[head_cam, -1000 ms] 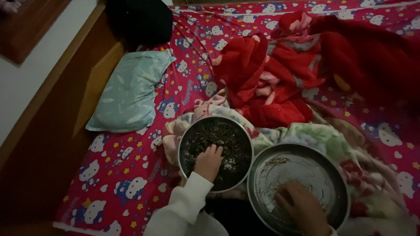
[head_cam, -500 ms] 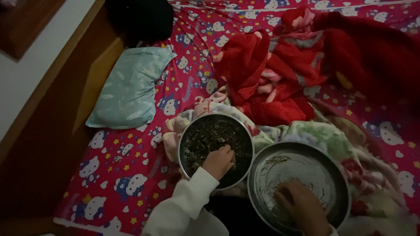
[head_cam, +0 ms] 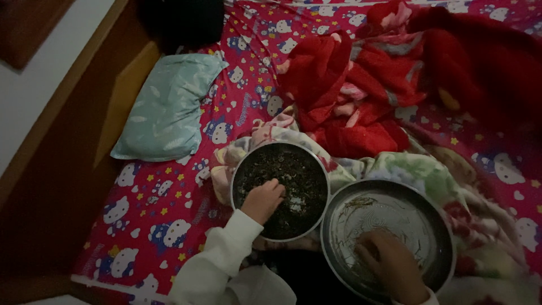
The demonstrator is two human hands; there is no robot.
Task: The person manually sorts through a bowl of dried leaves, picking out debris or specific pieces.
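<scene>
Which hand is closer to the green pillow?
Left. The left hand is in the pan of dark bits, below and right of the pillow. The right hand is in the other pan, farther right.

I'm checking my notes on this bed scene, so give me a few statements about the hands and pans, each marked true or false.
1. The left hand rests in the pan of dark bits. True.
2. The right hand holds a spoon. False: it lies bare in the nearly empty pan.
3. The pale green pillow lies left of the pans. True.
4. Both pans stand on a wooden table. False: they sit on blankets on the bed.
</scene>
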